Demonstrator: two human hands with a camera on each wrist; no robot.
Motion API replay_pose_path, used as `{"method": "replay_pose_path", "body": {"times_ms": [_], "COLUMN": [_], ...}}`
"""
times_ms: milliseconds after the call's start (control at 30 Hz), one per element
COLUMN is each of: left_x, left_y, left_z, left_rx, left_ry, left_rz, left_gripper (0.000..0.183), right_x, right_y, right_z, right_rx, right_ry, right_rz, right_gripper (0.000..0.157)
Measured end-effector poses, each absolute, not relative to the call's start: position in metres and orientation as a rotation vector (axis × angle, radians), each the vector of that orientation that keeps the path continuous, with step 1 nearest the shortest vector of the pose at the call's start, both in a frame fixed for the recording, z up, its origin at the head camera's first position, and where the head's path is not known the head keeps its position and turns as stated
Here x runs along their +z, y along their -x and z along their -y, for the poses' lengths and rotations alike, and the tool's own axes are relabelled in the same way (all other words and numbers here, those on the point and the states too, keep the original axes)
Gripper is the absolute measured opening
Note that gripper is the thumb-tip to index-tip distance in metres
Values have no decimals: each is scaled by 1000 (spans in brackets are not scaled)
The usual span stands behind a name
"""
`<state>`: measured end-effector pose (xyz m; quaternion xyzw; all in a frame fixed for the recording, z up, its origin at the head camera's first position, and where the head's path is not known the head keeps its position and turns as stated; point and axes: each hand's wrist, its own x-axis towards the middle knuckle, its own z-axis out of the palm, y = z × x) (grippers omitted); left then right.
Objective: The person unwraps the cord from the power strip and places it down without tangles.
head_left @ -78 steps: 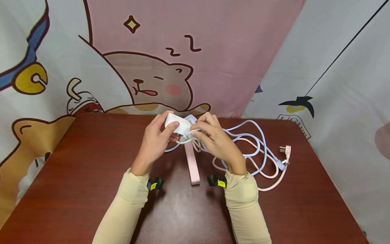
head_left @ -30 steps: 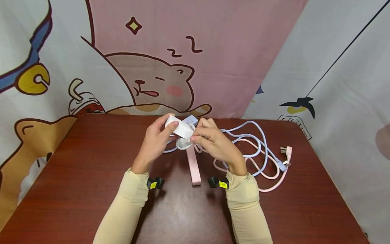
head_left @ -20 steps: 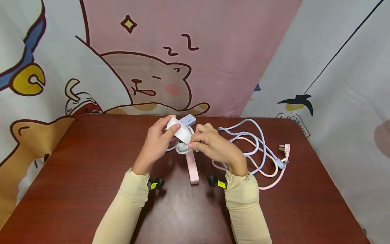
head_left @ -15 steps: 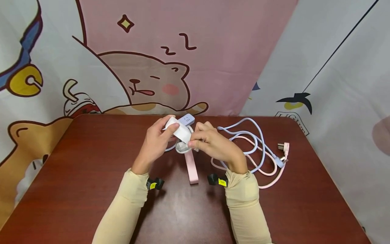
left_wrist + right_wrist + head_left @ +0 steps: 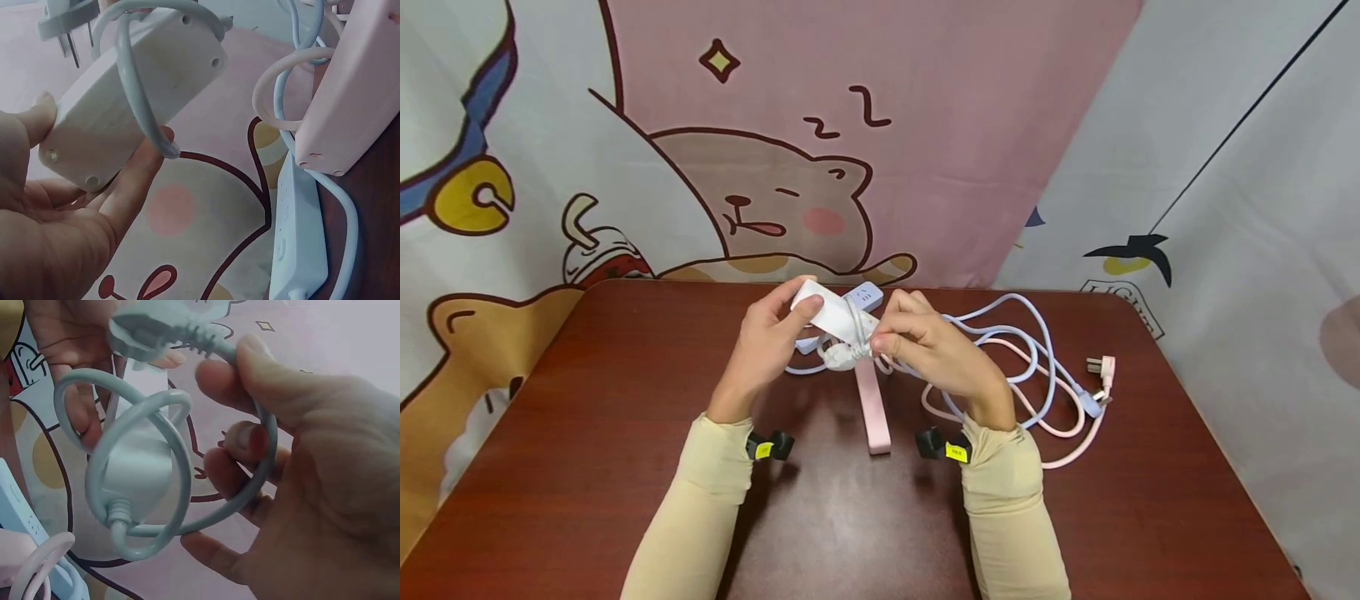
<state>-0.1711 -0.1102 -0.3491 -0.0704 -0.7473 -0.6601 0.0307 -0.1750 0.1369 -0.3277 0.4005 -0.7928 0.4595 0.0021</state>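
Note:
My left hand (image 5: 758,346) grips one end of a white power strip (image 5: 827,312), held above the table with thumb and fingers on its sides. In the left wrist view, screw holes show on its near face. Its thick cord (image 5: 94,456) loops around the other end in the right wrist view. My right hand (image 5: 938,354) pinches that cord between thumb and forefinger, just behind the plug (image 5: 140,328). The plug (image 5: 842,357) hangs below the strip in the head view. Curled beneath are the other right fingers, with the cord running past them.
Behind and below the hands lie a pink power strip (image 5: 872,408) and a blue power strip (image 5: 867,297). Their cords coil to the right, ending in a pink plug (image 5: 1107,373) and a blue plug (image 5: 1090,404). A printed curtain (image 5: 970,150) hangs behind the table (image 5: 587,417).
My left hand and the white strip have shifted left. A stretch of cord now crosses over the strip's face, and the plug has turned. The right hand stays near its place, still pinching the cord.

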Motion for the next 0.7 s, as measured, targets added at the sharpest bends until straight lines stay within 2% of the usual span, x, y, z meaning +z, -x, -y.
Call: {"method": "replay_pose_path", "body": {"times_ms": [333, 700], "left_x": [-349, -350], "left_y": [169, 171], "left_z": [113, 115], "left_rx": [-2035, -1976], "left_ry": [220, 251], "left_rz": [2387, 2447], "left_gripper": [54, 60], "right_x": [-329, -327], "right_y": [175, 174], "right_z": [-135, -133], "right_rx": [1522, 1611], "right_ry": [-1062, -802], "right_rz": [2314, 2235], "right_gripper": [10, 16]}}
